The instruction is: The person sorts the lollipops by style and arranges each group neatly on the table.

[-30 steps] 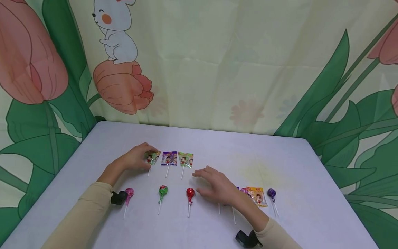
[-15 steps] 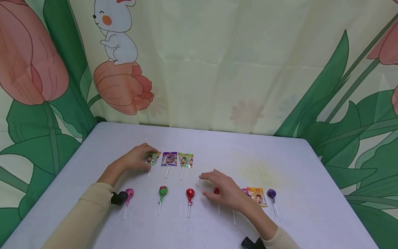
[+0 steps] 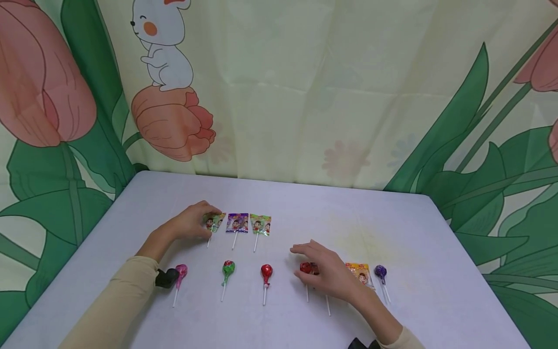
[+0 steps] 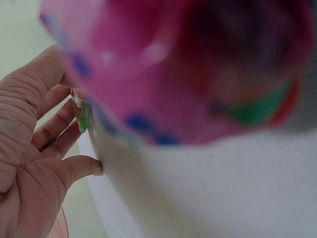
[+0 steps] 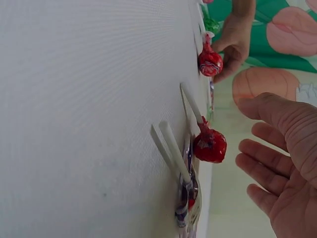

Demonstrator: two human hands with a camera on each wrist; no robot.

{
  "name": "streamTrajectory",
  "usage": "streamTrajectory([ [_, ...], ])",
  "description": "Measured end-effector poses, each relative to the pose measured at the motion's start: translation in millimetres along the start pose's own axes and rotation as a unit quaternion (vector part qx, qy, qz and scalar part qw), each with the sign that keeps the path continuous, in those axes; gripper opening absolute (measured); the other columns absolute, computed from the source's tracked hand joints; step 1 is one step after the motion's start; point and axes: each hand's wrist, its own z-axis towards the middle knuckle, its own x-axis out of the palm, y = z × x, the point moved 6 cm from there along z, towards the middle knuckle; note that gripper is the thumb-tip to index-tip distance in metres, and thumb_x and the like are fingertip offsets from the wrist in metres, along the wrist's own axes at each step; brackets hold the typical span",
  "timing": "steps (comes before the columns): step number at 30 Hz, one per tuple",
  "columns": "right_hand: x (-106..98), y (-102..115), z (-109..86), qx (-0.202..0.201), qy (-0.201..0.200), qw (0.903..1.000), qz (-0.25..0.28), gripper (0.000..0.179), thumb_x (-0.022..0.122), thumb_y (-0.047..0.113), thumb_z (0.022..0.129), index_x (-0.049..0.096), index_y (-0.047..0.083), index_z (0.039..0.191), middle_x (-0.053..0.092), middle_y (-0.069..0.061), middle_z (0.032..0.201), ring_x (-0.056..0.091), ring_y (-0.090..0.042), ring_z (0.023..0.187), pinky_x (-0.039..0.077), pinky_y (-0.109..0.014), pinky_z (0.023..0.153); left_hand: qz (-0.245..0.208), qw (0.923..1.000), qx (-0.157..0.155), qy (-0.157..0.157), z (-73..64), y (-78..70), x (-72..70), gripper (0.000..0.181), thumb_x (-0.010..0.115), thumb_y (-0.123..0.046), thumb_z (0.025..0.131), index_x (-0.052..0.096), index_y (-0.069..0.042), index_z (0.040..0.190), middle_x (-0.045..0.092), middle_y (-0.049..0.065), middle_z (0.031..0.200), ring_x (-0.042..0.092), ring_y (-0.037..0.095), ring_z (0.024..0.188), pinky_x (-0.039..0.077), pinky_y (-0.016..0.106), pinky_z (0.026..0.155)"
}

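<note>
While the left hand (image 3: pixel 192 223) sits relaxed at the leftmost green packet (image 3: pixel 214 222), thumb apart from it, the right hand (image 3: pixel 329 271) is spread loose and released, just by a red lollipop (image 3: pixel 305 267). That packet's in the far row, next to a purple packet (image 3: pixel 237 223). Biggest blocker's a pink lollipop (image 4: pixel 173 64) hogging the left wrist view. Past the right hand there's an orange packet (image 3: pixel 358 270), then a dark purple lollipop (image 3: pixel 380 271), with a rabbit-and-tulip curtain (image 3: pixel 283 97) behind.

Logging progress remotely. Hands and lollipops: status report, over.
Left hand at leftmost flat green plastic-packet lollipop, grip unclear. Right hand open, empty, by one round red shiny-wrapped lollipop. Head view: right forearm partly hides orange plastic packet.
</note>
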Motion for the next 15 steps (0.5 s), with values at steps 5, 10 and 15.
streamTrajectory([
  [5,-4.0,-5.2,-4.8,0.003,-0.004,0.9999,0.010,0.048,0.079,0.017,0.091,0.064,0.012,0.136,0.067,0.000,0.131,0.059,-0.033,0.128,0.050,-0.054,0.103,0.000,1.0000,-0.002,0.000,-0.6,-1.3,-0.6,0.061,0.084,-0.008,0.078,0.064,-0.003,0.134,0.059,0.013,0.121,0.055,0.030,0.114,0.047,0.054,0.105],
  [10,-10.2,-7.8,-11.1,0.001,-0.015,0.9999,0.006,0.047,0.079,0.016,0.090,0.064,0.011,0.134,0.067,0.001,0.131,0.052,-0.044,0.135,0.042,-0.061,0.109,-0.002,1.0000,0.001,0.000,-1.0,-2.5,-1.4,0.060,0.084,-0.007,0.078,0.064,-0.003,0.134,0.059,0.013,0.120,0.056,0.030,0.114,0.047,0.054,0.105],
  [15,-14.2,-14.1,-19.9,0.021,-0.019,0.9996,0.003,0.047,0.079,0.016,0.090,0.064,0.014,0.134,0.068,0.001,0.130,0.050,-0.047,0.135,0.042,-0.063,0.107,-0.003,1.0000,0.001,-0.001,-0.6,-2.0,-1.2,0.060,0.084,-0.007,0.078,0.064,-0.003,0.134,0.059,0.013,0.120,0.056,0.030,0.114,0.048,0.053,0.105],
])
